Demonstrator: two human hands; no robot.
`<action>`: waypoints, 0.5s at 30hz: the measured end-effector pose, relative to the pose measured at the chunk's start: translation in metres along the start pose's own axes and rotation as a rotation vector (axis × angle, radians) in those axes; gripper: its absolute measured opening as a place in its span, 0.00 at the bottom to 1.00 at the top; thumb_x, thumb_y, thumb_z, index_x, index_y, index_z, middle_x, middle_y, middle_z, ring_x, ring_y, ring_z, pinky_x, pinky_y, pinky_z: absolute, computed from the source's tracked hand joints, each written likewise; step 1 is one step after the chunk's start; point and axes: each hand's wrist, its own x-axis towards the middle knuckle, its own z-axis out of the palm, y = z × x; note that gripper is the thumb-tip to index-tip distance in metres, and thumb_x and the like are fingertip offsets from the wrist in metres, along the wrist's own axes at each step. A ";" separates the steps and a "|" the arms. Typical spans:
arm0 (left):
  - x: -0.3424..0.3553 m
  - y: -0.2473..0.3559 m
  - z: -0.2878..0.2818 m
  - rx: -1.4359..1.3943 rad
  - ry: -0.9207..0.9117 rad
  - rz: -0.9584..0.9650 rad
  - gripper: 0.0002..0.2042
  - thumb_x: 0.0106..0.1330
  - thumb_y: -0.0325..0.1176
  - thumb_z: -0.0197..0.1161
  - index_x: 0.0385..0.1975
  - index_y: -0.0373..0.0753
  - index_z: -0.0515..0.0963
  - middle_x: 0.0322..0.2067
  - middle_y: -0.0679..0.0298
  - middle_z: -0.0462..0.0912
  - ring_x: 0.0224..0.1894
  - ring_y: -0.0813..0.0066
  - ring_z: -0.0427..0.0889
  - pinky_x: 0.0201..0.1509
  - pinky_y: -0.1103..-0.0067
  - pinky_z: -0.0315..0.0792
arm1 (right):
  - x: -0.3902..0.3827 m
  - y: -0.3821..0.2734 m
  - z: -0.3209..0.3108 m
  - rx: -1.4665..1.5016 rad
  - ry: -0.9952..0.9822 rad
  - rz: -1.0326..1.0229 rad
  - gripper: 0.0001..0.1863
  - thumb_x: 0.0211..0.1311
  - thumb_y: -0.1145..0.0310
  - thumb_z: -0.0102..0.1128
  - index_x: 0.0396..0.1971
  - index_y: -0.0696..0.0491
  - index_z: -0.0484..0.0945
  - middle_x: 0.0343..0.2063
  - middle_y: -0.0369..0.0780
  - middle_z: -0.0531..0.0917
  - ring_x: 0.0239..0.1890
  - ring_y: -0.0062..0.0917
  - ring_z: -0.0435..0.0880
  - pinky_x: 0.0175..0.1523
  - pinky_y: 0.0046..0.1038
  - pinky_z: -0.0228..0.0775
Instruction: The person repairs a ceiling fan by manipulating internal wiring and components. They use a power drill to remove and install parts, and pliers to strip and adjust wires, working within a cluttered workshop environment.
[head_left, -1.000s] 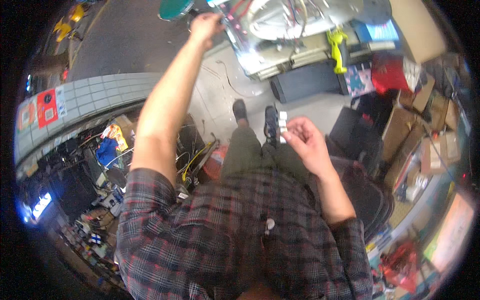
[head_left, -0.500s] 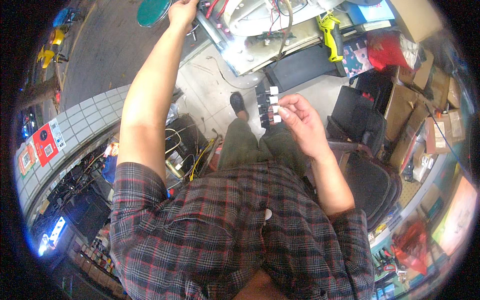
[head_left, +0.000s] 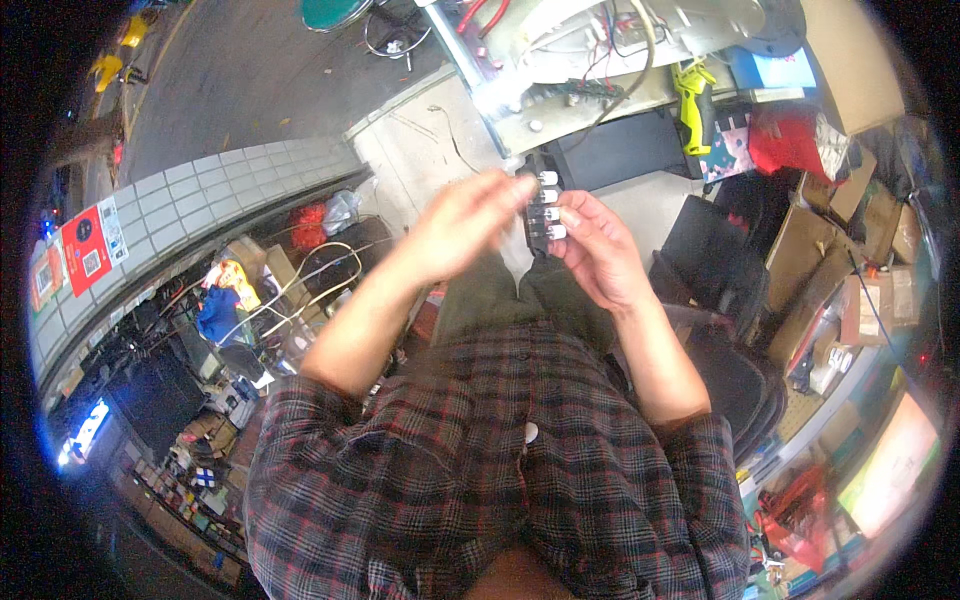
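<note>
In front of my lap is a black strip [head_left: 536, 220] with several white caps along its right side. My right hand [head_left: 603, 255] grips that strip from the right, thumb and fingers pinched by the lower caps. My left hand [head_left: 455, 228] is smeared by motion at the strip's upper left side. Its fingertips overlap the strip's edge, and I cannot tell whether they hold anything.
A workbench [head_left: 590, 122] ahead carries wires and a white housing [head_left: 660, 35]. A yellow-green power tool [head_left: 694, 105] lies on its right side. Black chairs [head_left: 705, 255] and cardboard boxes [head_left: 820, 240] stand to the right. Loose cables [head_left: 325, 275] crowd the left, beside a tiled ledge [head_left: 200, 200].
My left hand has come back from the far bench edge, near the green round seat, to the black strip. My right hand keeps its grip. The view has shifted slightly left.
</note>
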 end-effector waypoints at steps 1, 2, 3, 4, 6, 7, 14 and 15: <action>-0.008 0.001 0.005 -0.025 -0.027 -0.085 0.20 0.77 0.50 0.55 0.41 0.37 0.81 0.23 0.69 0.77 0.23 0.83 0.74 0.28 0.80 0.70 | 0.002 0.006 -0.001 -0.111 0.034 -0.018 0.10 0.75 0.65 0.57 0.49 0.54 0.75 0.42 0.36 0.84 0.44 0.20 0.82 0.50 0.26 0.76; -0.013 -0.002 0.013 -0.084 0.016 -0.032 0.18 0.78 0.47 0.54 0.45 0.36 0.80 0.23 0.69 0.77 0.23 0.83 0.74 0.27 0.81 0.69 | 0.004 0.008 0.002 -0.228 0.064 -0.035 0.10 0.75 0.66 0.57 0.50 0.54 0.75 0.42 0.36 0.84 0.43 0.19 0.82 0.50 0.25 0.75; -0.016 -0.004 0.017 -0.119 0.056 -0.059 0.18 0.79 0.45 0.53 0.48 0.35 0.79 0.23 0.68 0.78 0.23 0.82 0.76 0.27 0.81 0.70 | 0.004 0.009 0.005 -0.288 0.055 -0.032 0.11 0.76 0.65 0.57 0.50 0.54 0.75 0.42 0.35 0.83 0.43 0.18 0.81 0.49 0.24 0.75; -0.020 -0.005 0.019 -0.154 0.094 -0.086 0.17 0.79 0.44 0.52 0.50 0.35 0.78 0.23 0.67 0.78 0.24 0.82 0.77 0.26 0.80 0.71 | 0.003 0.008 0.010 -0.348 0.047 -0.029 0.11 0.76 0.65 0.56 0.50 0.55 0.75 0.42 0.35 0.83 0.42 0.17 0.81 0.49 0.23 0.75; -0.029 -0.005 0.020 -0.150 0.039 -0.045 0.17 0.80 0.45 0.50 0.48 0.36 0.75 0.24 0.67 0.78 0.24 0.80 0.80 0.27 0.81 0.74 | 0.001 -0.003 0.023 -0.416 0.005 0.061 0.12 0.76 0.65 0.56 0.51 0.55 0.75 0.42 0.35 0.83 0.41 0.16 0.81 0.48 0.22 0.74; -0.033 -0.005 0.020 -0.147 0.012 -0.025 0.17 0.80 0.45 0.48 0.47 0.36 0.74 0.25 0.66 0.78 0.24 0.80 0.82 0.27 0.81 0.75 | 0.001 -0.012 0.032 -0.425 -0.032 0.149 0.12 0.77 0.64 0.55 0.51 0.56 0.74 0.43 0.35 0.83 0.41 0.16 0.81 0.47 0.22 0.75; -0.060 -0.025 0.042 -0.532 0.098 -0.200 0.17 0.82 0.47 0.43 0.53 0.38 0.66 0.26 0.61 0.78 0.19 0.72 0.81 0.19 0.81 0.73 | -0.005 -0.011 0.049 -0.655 -0.303 0.164 0.12 0.80 0.67 0.48 0.53 0.59 0.71 0.35 0.39 0.84 0.35 0.22 0.86 0.44 0.29 0.79; -0.064 -0.020 0.046 -0.551 0.127 -0.213 0.16 0.82 0.47 0.44 0.49 0.38 0.65 0.25 0.62 0.77 0.16 0.74 0.79 0.17 0.80 0.70 | -0.009 -0.006 0.050 -0.585 -0.292 0.192 0.12 0.79 0.68 0.48 0.53 0.59 0.71 0.36 0.39 0.84 0.35 0.22 0.86 0.45 0.29 0.79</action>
